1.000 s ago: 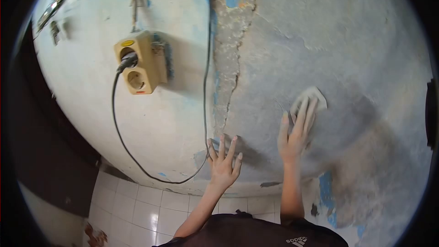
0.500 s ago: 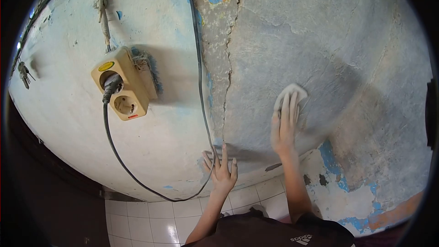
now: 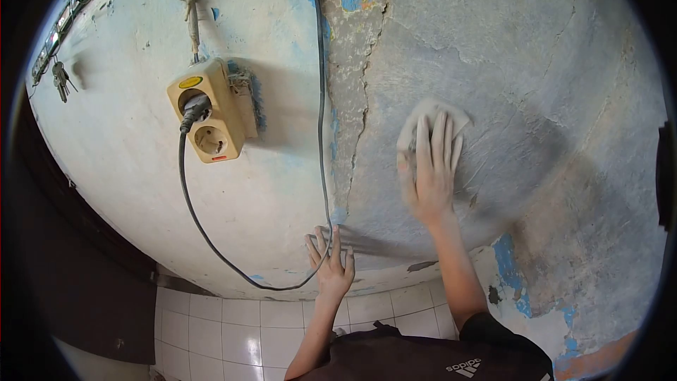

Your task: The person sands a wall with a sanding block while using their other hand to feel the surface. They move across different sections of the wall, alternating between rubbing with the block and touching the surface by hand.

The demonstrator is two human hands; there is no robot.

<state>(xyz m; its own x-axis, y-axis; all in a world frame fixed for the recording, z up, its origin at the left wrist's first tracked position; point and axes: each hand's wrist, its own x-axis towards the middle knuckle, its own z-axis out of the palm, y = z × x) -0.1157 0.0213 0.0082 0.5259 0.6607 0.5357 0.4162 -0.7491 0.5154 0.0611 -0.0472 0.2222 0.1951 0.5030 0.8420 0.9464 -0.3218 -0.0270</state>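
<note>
My right hand presses a pale, thin sheet flat against the grey patch of the wall. Its fingers lie over the sheet and look whitened with dust. Corners of the sheet stick out past the fingertips; whether it is cloth or sandpaper I cannot tell. Lower down, my left hand is open, fingers spread and fingertips against the wall. The black cable passes across that hand's fingers.
A cream double socket sticks out at the left, with a black plug in its upper outlet. A long crack runs down the wall. Keys hang at the far left. White floor tiles lie below.
My right hand and the sheet have shifted left and slightly up along the wall. The left hand stays low by the cable, fingers still spread. The whole view has tilted a little.
</note>
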